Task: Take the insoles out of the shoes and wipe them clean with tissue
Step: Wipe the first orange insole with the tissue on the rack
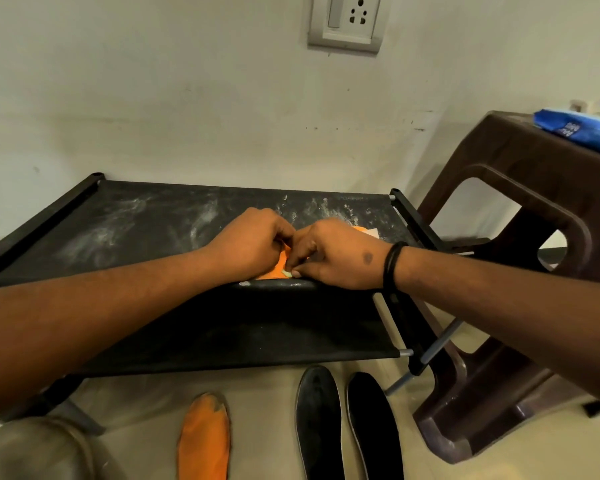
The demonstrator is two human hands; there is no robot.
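Orange insole point(280, 263) is the one being worked on, dead centre of the frame, and both sets of fingers are bunched down on it. Right hand point(336, 256) has its fingers point(300, 253) curled tight, pinching something small and pale against the insole's near edge, probably a scrap of tissue, though it is too small to be sure. Left hand point(252, 242) curls its fingers point(280, 239) onto the insole too, pinning it flat; nothing else is visible in that hand. Most of the insole is hidden beneath the two hands, with an orange sliver and a pale corner peeking out just right of the right hand. It lies at the front edge of the dusty black fabric shelf point(136, 220) of the rack. So we look to be in the wiping step, on the second orange piece. Lower down, on the floor, the other orange insole point(204, 438) lies bottom centre and two black insoles point(347, 424) lie side by side just right of it, all out of their shoes already. Over at upper right, a blue tissue pack point(575, 128) sits on a brown plastic stool point(506, 216). Next call, I'd say: keep the left hand anchoring while the right drags along the length, then reach for fresh tissue.
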